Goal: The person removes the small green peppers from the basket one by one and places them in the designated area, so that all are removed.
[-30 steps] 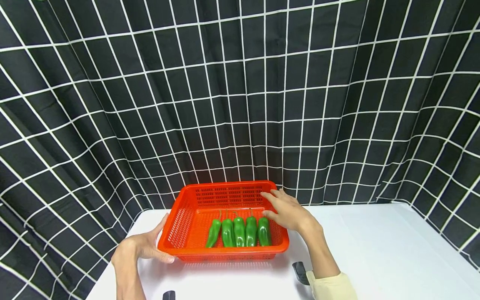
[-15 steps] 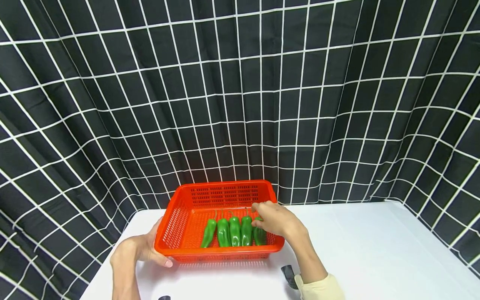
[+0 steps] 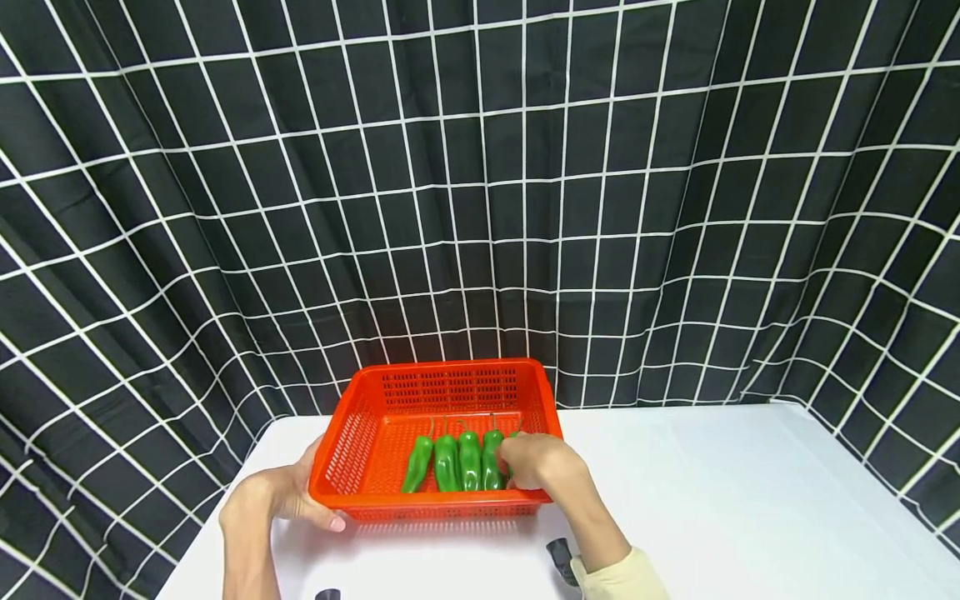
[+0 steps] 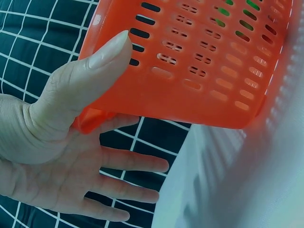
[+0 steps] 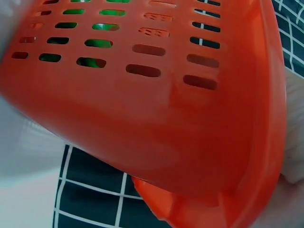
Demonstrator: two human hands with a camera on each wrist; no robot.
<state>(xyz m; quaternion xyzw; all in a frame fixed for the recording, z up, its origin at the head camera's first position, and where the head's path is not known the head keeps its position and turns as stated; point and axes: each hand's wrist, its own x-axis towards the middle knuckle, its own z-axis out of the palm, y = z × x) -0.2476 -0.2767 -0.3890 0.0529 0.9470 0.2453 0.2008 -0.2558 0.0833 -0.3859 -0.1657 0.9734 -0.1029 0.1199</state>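
Several long green peppers (image 3: pixel 446 463) lie side by side in a red plastic basket (image 3: pixel 448 498), their stems toward the far wall. My right hand (image 3: pixel 542 461) reaches over the basket's right side, its fingers curled down round the rightmost green pepper, of which little more than the stem end shows. In the right wrist view the basket's wall hides the fingertips. At the basket's left front corner is my left hand (image 3: pixel 281 497). In the left wrist view its thumb lies along the outer wall, and its other fingers stretch out straight past the corner.
The basket stands on a white table (image 3: pixel 712 500), close to a black curtain (image 3: pixel 480 208) with a white grid. Small black objects show near the right sleeve (image 3: pixel 624 577) and at the bottom edge of the head view.
My right hand has come from above the basket's right rim down to the rightmost pepper, and its fingers have curled in. The left hand stays at the left corner.
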